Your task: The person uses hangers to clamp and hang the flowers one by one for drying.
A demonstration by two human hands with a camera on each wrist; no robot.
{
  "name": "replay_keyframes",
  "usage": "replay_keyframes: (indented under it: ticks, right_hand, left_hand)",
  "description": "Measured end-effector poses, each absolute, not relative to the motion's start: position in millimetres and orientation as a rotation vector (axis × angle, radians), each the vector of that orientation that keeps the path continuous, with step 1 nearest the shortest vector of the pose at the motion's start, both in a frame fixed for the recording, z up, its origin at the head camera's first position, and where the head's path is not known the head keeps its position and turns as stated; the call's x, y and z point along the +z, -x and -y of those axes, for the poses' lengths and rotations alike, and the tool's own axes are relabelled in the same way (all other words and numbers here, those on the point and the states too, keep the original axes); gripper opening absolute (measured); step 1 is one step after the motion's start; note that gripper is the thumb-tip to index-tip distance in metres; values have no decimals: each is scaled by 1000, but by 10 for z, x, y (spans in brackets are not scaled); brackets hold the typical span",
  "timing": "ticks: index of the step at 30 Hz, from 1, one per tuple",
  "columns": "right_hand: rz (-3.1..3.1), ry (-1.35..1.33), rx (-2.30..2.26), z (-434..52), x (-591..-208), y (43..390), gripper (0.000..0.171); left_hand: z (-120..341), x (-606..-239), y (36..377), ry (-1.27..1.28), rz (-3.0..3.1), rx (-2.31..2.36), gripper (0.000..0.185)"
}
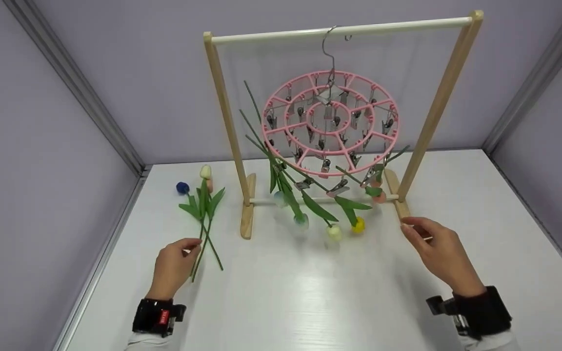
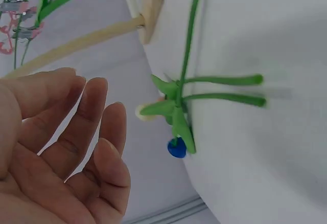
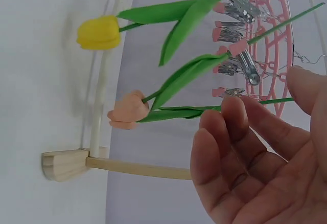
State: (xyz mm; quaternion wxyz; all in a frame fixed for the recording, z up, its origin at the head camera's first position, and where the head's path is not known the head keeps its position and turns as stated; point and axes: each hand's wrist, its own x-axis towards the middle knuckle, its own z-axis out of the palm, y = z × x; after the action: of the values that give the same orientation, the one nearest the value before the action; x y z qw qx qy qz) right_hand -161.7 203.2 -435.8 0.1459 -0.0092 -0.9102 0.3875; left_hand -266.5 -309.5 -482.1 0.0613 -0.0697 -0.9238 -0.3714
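On the left of the table, three flowers lie bunched: a blue one, a white one and a peach one. Heads point away from the person and the stems cross on the near side, so the ends are handy for the left hand. That hand isn't holding anything, btw: fingers loosely bent, a modest gap to the thumb, and the left wrist view shows it apart from the stems.

The other flowers hang from the pink hanger, yellow and peach included. The clips pinch their stems, which is probably why the heads tip down and outward, with the stem tails poking up behind. The hanger's hook goes over the rod, so it all dangles off the table, and I reckon the long feet keep the rack from toppling.

Right hand is empty too, fingers softly curved with a moderate gap, out by the right foot from above. Can't tell if it's touching the wood.
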Motion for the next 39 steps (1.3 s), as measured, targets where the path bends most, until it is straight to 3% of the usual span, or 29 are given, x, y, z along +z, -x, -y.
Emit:
replay_keyframes:
  ticks: [9, 18, 22, 31, 39]
  right_hand:
    - [2714, 98, 1167, -1908, -4531, 1248, 34]
    - [2765, 144, 1175, -1824, -4627, 1045, 30]
    - [2755, 140, 1187, -1790, -4676, 1000, 25]
    - [2702, 122, 1227, -1671, -4770, 904, 15]
    - [2714, 125, 1254, -1610, -4777, 877, 16]
  left_hand:
    - [3268, -5097, 2729, 240, 2960, -954, 21]
    - [3074, -5198, 2985, 662, 2839, -312, 34]
    - [3006, -5252, 3058, 796, 2820, -142, 25]
    - [3008, -5303, 3080, 1026, 2639, -46, 9]
    - [3089, -5162, 3047, 1078, 2431, -64, 25]
